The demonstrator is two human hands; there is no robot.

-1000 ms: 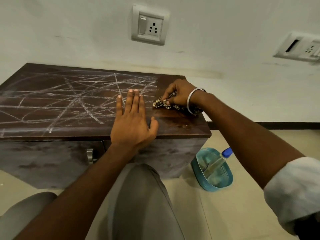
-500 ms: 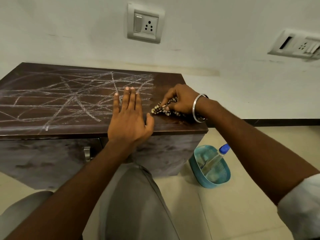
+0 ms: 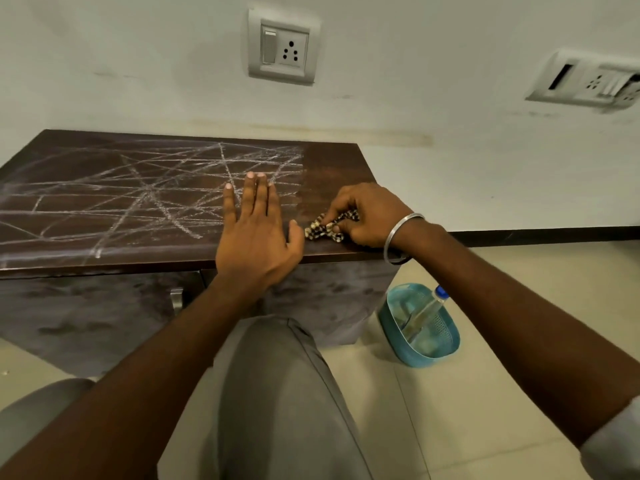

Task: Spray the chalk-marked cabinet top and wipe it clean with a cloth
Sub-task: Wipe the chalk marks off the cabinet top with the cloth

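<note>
The right hand [image 3: 367, 216] has its grip closed on the checked cloth [image 3: 323, 228], near the right end of the cabinet surface [image 3: 332, 164]. The chalk lines [image 3: 138, 195] all lie to its left. The left hand [image 3: 256, 237] lies flat and open, just between them

I see a switch-and-socket plate [image 3: 282, 50] on the far wall [image 3: 433, 81], a second plate [image 3: 585, 83] further right, and a blue basket [image 3: 420, 358] on the tiled floor [image 3: 485, 393], right, below dark skirting [image 3: 536, 233].
</note>
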